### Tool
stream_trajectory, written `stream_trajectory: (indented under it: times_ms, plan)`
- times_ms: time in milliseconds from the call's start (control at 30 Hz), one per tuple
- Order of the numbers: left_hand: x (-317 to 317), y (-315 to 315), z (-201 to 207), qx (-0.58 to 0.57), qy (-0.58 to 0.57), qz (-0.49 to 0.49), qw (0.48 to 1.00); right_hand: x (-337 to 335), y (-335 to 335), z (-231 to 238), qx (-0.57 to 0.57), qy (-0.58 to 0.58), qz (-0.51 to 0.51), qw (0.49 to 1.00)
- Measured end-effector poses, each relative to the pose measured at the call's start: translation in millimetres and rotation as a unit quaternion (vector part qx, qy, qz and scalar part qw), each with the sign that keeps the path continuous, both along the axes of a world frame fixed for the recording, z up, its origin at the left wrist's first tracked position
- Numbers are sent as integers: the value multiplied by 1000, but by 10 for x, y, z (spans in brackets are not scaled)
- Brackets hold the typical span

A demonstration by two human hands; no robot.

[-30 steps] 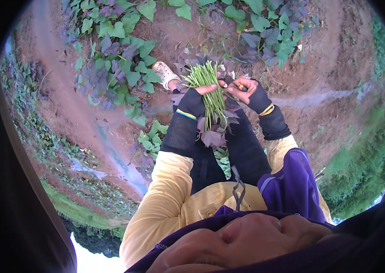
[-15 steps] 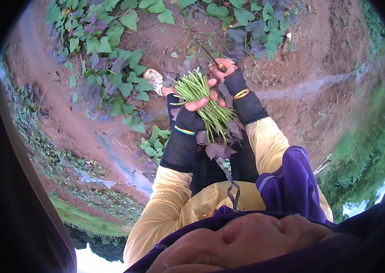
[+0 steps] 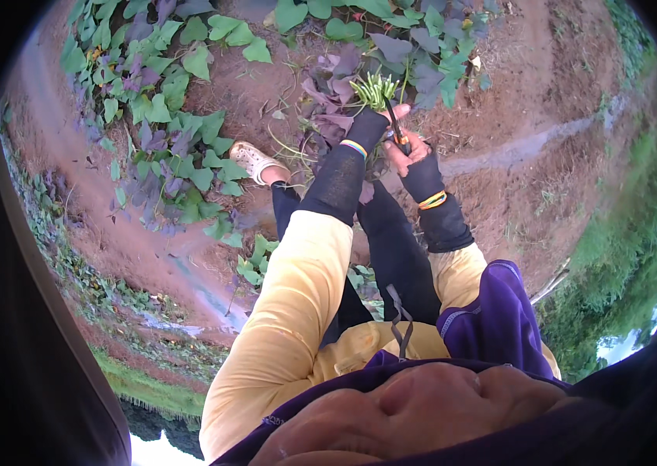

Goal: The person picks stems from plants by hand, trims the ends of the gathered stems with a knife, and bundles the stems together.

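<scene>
Two grips engaged: left hand [image 3: 367,124] clasps stem bundle [image 3: 373,88]; right hand [image 3: 414,155] clenches dark-bladed tool [image 3: 394,124] beside it; likely trimming step; next move calls for steady stem bundle.

Stems [image 3: 375,87] in the left hand [image 3: 367,124], upper centre of the frame.
The tool [image 3: 397,130] sits in the right hand [image 3: 418,159], just below and right of the stems, its upper end beside the left hand. Vines [image 3: 159,113] fill the upper left; more leaves [image 3: 410,48] lie along the top, above the stems. Bare soil [image 3: 519,85] spreads across the upper right, with grass [image 3: 608,241] beyond it at the right edge. The shoe [image 3: 253,161] stands left of centre, between the vines and the left sleeve [image 3: 297,264]. The legs [image 3: 398,248] lie below the hands, between the sleeves.
</scene>
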State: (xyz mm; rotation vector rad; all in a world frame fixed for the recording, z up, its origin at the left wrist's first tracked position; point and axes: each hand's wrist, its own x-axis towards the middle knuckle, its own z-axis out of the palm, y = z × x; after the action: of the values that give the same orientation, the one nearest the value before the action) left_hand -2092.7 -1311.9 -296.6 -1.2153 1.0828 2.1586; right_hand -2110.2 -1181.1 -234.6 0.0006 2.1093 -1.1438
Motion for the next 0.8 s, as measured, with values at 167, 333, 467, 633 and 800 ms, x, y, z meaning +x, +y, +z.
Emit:
stream_trajectory:
  times_ms: [167,333,467,633,800]
  plan:
    - [43,-124,-551,-57,77,-31,995,-311,278,-326,-30,-35,-155,987]
    - [0,-200,-249,171,-33,130,976,-869,762,-1652,164,48,33,985]
    - [1,-122,-170,223,38,143,964,-1517,748,-2455,437,274,389,763]
    - [361,-357,-156,282,15,263,923,-1432,645,-2340,329,172,277,886]
    - [655,-238,-106,375,67,264,886,-1132,1163,-1726,107,-204,-102,968]
